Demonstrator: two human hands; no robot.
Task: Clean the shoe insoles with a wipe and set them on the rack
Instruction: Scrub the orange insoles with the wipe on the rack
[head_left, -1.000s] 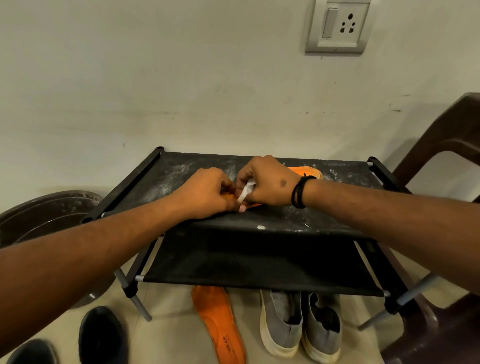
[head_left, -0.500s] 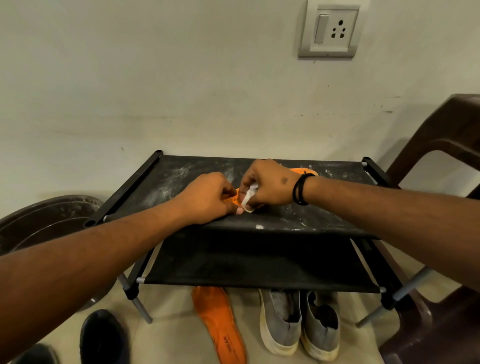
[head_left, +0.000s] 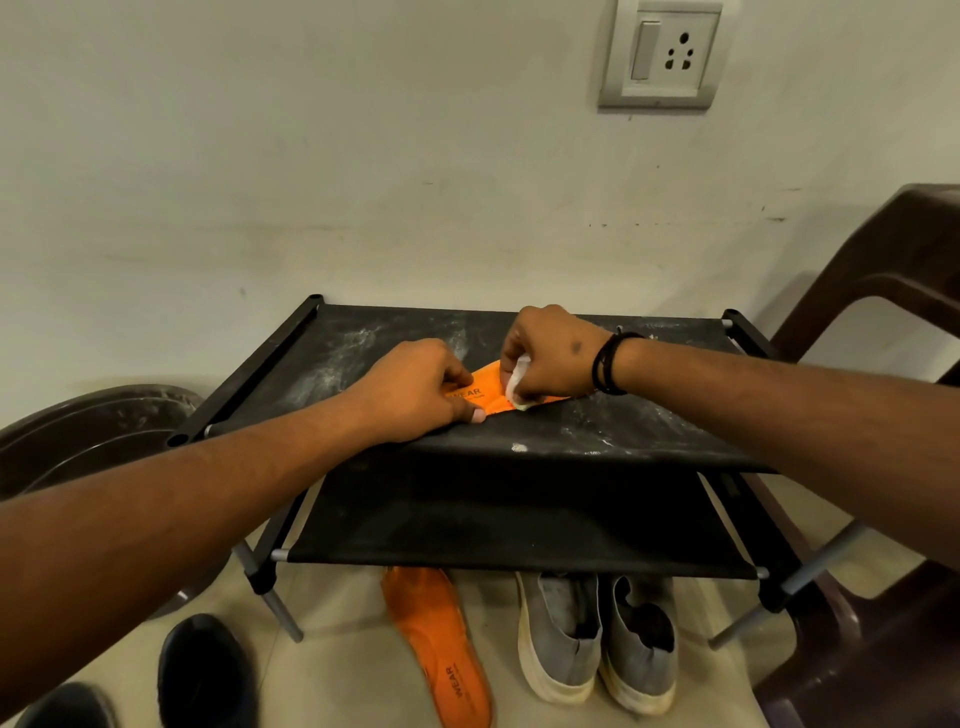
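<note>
An orange insole (head_left: 484, 391) lies on the dusty top shelf of a black fabric shoe rack (head_left: 649, 431). My left hand (head_left: 415, 395) pins the insole's near end against the shelf. My right hand (head_left: 550, 358) presses a crumpled white wipe (head_left: 515, 385) onto the middle of the insole and hides its far part. A second orange insole (head_left: 441, 644) lies flat on the floor under the rack's front edge, printed side up.
A pair of grey shoes (head_left: 597, 639) stands on the floor beside the loose insole. Black shoes (head_left: 205, 670) sit at the lower left. A dark round tub (head_left: 78, 441) is left of the rack, a brown plastic chair (head_left: 883, 322) right. A wall socket (head_left: 660, 52) is above.
My right hand has slid the wipe to the right along the insole, baring more orange between the hands. My left hand keeps holding the insole's end.
</note>
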